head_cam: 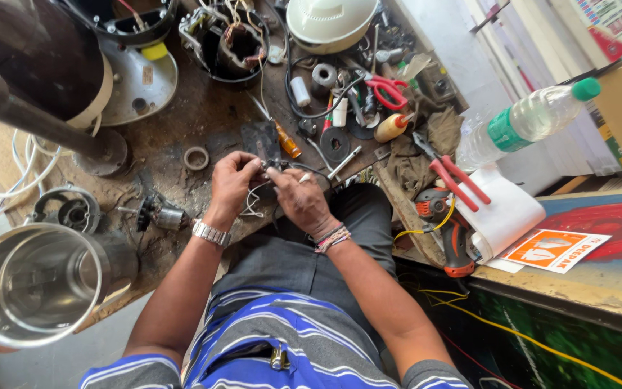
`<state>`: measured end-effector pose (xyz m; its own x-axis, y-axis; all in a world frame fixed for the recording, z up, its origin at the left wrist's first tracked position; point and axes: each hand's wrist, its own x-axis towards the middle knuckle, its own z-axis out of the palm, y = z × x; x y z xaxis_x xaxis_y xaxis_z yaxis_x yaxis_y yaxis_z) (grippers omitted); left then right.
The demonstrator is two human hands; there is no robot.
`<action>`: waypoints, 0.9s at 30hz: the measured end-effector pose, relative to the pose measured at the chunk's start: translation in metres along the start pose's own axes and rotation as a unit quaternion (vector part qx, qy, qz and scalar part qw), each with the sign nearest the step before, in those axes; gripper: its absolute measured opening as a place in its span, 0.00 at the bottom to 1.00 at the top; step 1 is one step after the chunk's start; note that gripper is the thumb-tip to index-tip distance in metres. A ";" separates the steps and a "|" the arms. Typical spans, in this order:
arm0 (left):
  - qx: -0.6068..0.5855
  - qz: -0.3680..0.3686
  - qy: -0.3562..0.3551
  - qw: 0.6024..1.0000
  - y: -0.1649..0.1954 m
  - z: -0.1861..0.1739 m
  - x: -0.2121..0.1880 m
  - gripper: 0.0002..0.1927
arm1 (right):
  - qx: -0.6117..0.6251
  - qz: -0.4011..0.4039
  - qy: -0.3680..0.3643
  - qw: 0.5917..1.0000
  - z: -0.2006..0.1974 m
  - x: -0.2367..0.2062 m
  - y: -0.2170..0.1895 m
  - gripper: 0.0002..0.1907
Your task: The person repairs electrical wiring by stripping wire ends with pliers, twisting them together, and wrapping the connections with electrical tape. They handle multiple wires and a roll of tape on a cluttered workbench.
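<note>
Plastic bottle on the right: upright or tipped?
Tipped. The clear plastic bottle lies on its side, green cap pointing up-right, resting against the white roll. Cap is on.

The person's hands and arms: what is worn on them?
Both forearms are bare. The left hand has a silver metal-link watch at the wrist. The right hand has a ring on one finger and several thin bracelets at the wrist. Short blue, grey and white striped sleeves cover the upper arms.

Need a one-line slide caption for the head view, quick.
Both hands, left hand and right hand, pinch a small wired part over a cluttered repair bench.
</note>
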<state>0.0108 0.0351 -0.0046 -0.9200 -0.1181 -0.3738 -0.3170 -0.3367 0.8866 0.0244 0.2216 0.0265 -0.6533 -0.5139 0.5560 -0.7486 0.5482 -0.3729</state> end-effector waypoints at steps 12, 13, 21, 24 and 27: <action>-0.050 -0.012 -0.059 0.997 -0.012 -0.023 0.007 0.05 | 0.384 0.266 0.017 0.884 -0.022 0.022 0.042 0.11; -0.052 -0.014 -0.060 0.997 -0.011 -0.022 0.007 0.05 | 0.460 0.296 0.010 0.837 -0.019 0.023 0.045 0.13; -0.039 -0.018 -0.055 0.998 -0.009 -0.022 0.008 0.05 | 0.528 0.341 0.003 0.778 0.031 0.029 0.047 0.26; -0.029 -0.012 -0.057 0.998 -0.010 -0.023 0.008 0.04 | 0.550 0.331 0.012 0.767 0.044 0.030 0.048 0.28; -0.027 -0.015 -0.059 0.998 -0.011 -0.023 0.009 0.04 | 0.533 0.301 0.021 0.791 0.053 0.027 0.048 0.30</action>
<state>0.0116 0.0166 -0.0236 -0.9318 0.0028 -0.3631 -0.3356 -0.3879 0.8584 -0.0350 0.1990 -0.0155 -0.9398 -0.3373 0.0542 0.0126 -0.1928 -0.9812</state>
